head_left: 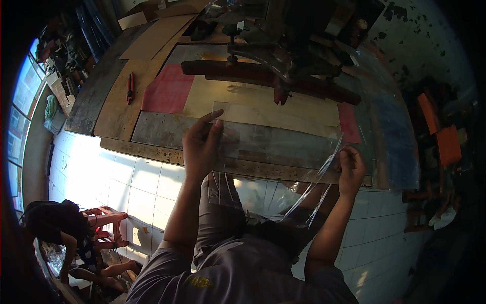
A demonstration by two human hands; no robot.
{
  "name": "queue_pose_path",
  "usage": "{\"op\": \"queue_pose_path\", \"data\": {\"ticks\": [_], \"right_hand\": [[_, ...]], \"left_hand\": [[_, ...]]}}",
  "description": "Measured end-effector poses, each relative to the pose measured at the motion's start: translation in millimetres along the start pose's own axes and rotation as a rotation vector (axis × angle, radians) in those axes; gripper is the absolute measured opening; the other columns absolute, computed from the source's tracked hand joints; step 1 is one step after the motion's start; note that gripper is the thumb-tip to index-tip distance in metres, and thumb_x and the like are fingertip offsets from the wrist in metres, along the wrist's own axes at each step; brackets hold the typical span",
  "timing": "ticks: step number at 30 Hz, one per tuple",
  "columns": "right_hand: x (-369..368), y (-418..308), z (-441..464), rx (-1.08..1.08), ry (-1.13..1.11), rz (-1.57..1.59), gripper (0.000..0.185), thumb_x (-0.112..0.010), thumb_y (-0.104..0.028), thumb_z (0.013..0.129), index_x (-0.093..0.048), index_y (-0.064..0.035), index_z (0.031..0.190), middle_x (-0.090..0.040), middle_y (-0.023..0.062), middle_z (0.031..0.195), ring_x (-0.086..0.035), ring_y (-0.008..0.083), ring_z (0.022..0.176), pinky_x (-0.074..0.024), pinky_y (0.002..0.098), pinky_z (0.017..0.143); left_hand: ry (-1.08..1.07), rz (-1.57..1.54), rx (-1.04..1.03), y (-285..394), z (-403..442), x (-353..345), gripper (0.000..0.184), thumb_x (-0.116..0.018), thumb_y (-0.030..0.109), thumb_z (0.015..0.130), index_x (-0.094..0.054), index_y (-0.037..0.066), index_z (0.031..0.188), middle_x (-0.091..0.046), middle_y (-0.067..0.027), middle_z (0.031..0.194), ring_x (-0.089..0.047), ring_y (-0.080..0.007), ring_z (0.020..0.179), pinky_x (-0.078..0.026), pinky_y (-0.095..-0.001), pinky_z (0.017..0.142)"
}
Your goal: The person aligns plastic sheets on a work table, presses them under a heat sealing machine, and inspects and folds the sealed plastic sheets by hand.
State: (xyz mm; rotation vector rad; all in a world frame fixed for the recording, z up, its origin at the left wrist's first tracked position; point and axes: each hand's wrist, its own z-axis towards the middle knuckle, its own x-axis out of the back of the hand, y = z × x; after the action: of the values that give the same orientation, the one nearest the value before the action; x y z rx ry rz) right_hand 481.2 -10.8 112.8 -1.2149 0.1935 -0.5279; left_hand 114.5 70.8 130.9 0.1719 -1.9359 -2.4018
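Note:
A clear plastic sheet (pixel 276 157) is stretched between my two hands, with bright, glossy folds along its right side. My left hand (pixel 201 147) pinches its left edge between thumb and fingers. On the right edge, my right hand (pixel 351 166) is closed with fingertips together around the plastic. The sheet hangs over the table's near edge, and its lower part drops toward my lap. Behind it, a pale yellow sheet (pixel 263 104) lies on the grey work surface, with a red piece (pixel 169 88) at its left end and a smaller red piece (pixel 348 124) at its right.
A dark red bar (pixel 314 87) of a heavy machine spans the work surface. To the left lie a red cutter knife (pixel 130 88) and cardboard (pixel 157 38). Another person (pixel 66 233) is at lower left near a red stool (pixel 107 223). Orange objects (pixel 448 144) are at right.

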Motion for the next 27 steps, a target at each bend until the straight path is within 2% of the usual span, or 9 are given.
{"op": "queue_pose_path", "data": {"ticks": [3,6,9,15,18,19,23,27], "right_hand": [[-0.1,-0.5,3.3,-0.035,-0.052,0.050,0.020,-0.070,-0.020,0.101,-0.068,-0.0024,0.111,-0.068,0.0006,0.086,-0.055,0.0045,0.063,-0.0421,0.0212,0.056],[0.7,-1.5,4.0,-0.032,-0.062,0.061,0.018,-0.069,-0.018,0.102,-0.068,-0.0025,0.112,-0.067,0.0001,0.085,-0.052,0.0034,0.063,-0.0413,0.0211,0.057],[1.8,-1.7,3.0,-0.023,-0.043,0.052,0.021,-0.067,-0.020,0.103,-0.068,-0.0024,0.114,-0.064,-0.0014,0.082,-0.051,0.0025,0.063,-0.0394,0.0207,0.056],[0.9,-4.1,5.0,-0.069,-0.071,0.034,0.026,-0.062,-0.025,0.106,-0.069,-0.0039,0.118,-0.058,-0.0040,0.077,-0.048,0.0016,0.062,-0.0353,0.0205,0.054],[0.0,-4.4,2.9,-0.071,-0.089,-0.025,0.024,-0.062,-0.026,0.106,-0.070,-0.0049,0.116,-0.058,-0.0045,0.077,-0.048,0.0014,0.062,-0.0354,0.0204,0.055],[-0.4,-2.8,3.3,-0.053,-0.081,-0.025,0.024,-0.062,-0.027,0.106,-0.071,-0.0050,0.114,-0.058,-0.0051,0.077,-0.048,0.0016,0.063,-0.0360,0.0205,0.056],[-2.4,-5.6,1.8,-0.052,-0.057,-0.029,0.024,-0.063,-0.027,0.105,-0.071,-0.0045,0.112,-0.057,-0.0053,0.076,-0.048,0.0023,0.063,-0.0363,0.0214,0.056],[-1.7,-3.9,1.0,-0.043,-0.054,-0.051,0.024,-0.062,-0.026,0.106,-0.071,-0.0040,0.109,-0.056,-0.0050,0.074,-0.047,0.0025,0.062,-0.0353,0.0217,0.056]], "left_hand": [[-0.016,0.042,-0.008,2.9,0.7,1.8,0.031,-0.063,0.019,0.106,-0.067,0.001,0.131,-0.060,0.0059,0.075,-0.050,0.0001,0.068,-0.039,-0.0187,0.062],[-0.017,-0.002,-0.024,4.0,0.5,-0.3,0.032,-0.060,0.019,0.107,-0.066,0.001,0.133,-0.057,0.0060,0.073,-0.046,-0.0002,0.067,-0.034,-0.0196,0.059],[-0.070,-0.013,-0.036,-0.3,1.2,2.9,0.032,-0.060,0.019,0.107,-0.063,0.002,0.135,-0.055,0.0074,0.070,-0.049,-0.0002,0.066,-0.039,-0.0188,0.061],[-0.120,0.004,-0.039,1.8,0.2,5.8,0.034,-0.063,0.016,0.104,-0.060,0.004,0.136,-0.068,-0.0001,0.077,-0.055,-0.0021,0.070,-0.043,-0.0215,0.064],[-0.119,0.099,-0.071,4.6,-3.0,7.9,0.042,-0.063,0.015,0.104,-0.054,0.007,0.143,-0.071,-0.0010,0.083,-0.058,-0.0024,0.075,-0.045,-0.0203,0.069],[-0.125,0.091,-0.091,1.9,-1.7,8.4,0.049,-0.065,0.015,0.102,-0.050,0.009,0.149,-0.072,-0.0025,0.083,-0.060,-0.0034,0.077,-0.047,-0.0219,0.073],[-0.124,0.104,-0.112,6.6,-3.6,8.6,0.059,-0.066,0.015,0.101,-0.044,0.012,0.155,-0.072,-0.0026,0.082,-0.059,-0.0037,0.077,-0.047,-0.0231,0.074],[-0.134,0.143,-0.100,12.9,-5.6,8.7,0.057,-0.066,0.016,0.101,-0.046,0.010,0.154,-0.072,-0.0024,0.081,-0.060,-0.0034,0.077,-0.047,-0.0225,0.075]]}}
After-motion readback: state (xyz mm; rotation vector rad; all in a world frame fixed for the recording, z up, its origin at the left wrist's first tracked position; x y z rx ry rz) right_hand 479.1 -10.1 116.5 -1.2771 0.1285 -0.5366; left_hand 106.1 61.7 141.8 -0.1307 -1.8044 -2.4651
